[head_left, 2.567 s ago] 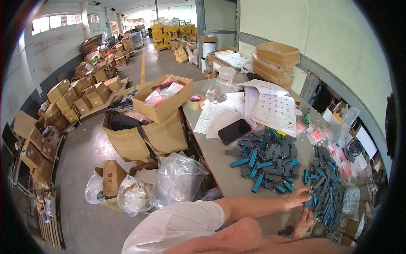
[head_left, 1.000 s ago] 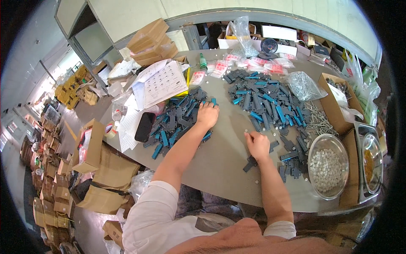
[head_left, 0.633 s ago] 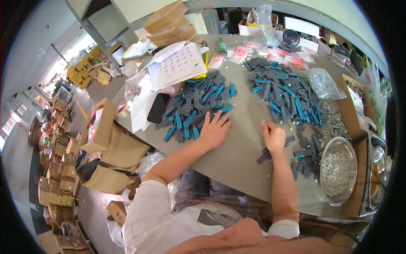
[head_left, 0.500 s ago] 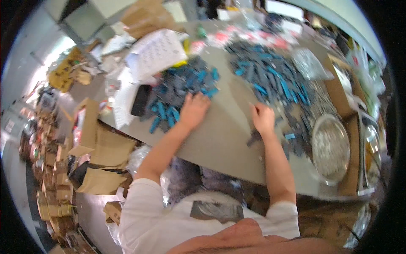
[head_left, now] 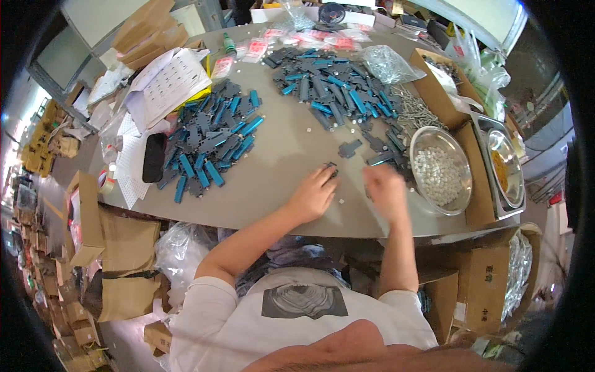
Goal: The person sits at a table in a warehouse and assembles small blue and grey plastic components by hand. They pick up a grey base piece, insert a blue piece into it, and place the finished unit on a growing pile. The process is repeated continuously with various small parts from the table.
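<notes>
The left hand (head_left: 312,197) lies low over the tabletop (head_left: 266,149), palm down, its fingers bent at a small dark piece (head_left: 333,165) that shows just past the fingertips. Whether that grip is clamped on the piece or only touches it cannot be told. The right hand (head_left: 387,192) is at the same height to the right, a gap between the two. It is blurred, fingers curled inward, and the state of its grip cannot be told, nor whether anything is in it.

Just beyond the hands, a flat grey part (head_left: 349,148) lies alone. Beside it, nearer the right hand, is a loose cluster (head_left: 389,144) of grey parts, some with blue bars. A large heap (head_left: 211,133) of grey and blue parts lies well to the left; another heap (head_left: 338,87) spreads across the far middle.

To the right of the right hand stands a round steel bowl (head_left: 463,162) with small white pieces (head_left: 437,177) in it. Screws (head_left: 421,110) lie behind the bowl, next to a clear bag (head_left: 387,64) of metal bits and an open cardboard box (head_left: 445,111). Left of the left heap are a black phone (head_left: 154,157) and printed papers (head_left: 170,87). A green bottle (head_left: 229,44) stands farther back, near red-and-white packets (head_left: 257,49).
</notes>
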A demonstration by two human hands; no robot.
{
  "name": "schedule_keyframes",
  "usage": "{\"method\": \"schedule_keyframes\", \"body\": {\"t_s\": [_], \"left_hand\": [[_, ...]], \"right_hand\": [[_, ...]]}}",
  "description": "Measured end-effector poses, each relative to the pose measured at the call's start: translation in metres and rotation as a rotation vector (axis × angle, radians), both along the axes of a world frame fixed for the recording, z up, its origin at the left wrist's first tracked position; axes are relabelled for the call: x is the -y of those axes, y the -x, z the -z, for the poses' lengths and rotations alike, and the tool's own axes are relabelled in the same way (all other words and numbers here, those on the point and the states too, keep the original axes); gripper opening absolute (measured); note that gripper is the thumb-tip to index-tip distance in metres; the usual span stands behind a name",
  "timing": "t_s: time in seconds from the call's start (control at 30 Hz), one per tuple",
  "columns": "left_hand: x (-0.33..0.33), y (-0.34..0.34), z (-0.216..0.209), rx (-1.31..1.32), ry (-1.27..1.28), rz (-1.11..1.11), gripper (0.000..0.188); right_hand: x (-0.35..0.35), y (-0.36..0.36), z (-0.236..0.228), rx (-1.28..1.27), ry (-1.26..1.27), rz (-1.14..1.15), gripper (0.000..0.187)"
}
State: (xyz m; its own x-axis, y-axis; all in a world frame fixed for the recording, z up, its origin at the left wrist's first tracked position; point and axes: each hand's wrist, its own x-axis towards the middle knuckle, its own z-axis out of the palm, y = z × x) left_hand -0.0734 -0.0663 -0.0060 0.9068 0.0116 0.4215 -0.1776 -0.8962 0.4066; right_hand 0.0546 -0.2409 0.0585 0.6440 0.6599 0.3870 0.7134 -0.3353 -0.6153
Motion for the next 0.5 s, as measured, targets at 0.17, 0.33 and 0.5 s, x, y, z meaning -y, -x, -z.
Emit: {"method": "schedule_keyframes", "body": {"t_s": [0.17,0.33,0.5], "left_hand": [[-0.018,0.002,0.019,0.023,0.024,-0.064,0.037],[-0.022,0.012,-0.004,-0.033,0.131,0.028,0.03],[-0.051,-0.021,0.013,0.079,0.079,-0.151,0.029]], "right_hand": [[-0.014,0.067,0.05,0.21,0.163,-0.208,0.025],[0.009,0.021,0.051,0.394,0.115,-0.043,0.019],[0.052,-0.022,-0.025,0.614,0.026,0.581,0.021]]}}
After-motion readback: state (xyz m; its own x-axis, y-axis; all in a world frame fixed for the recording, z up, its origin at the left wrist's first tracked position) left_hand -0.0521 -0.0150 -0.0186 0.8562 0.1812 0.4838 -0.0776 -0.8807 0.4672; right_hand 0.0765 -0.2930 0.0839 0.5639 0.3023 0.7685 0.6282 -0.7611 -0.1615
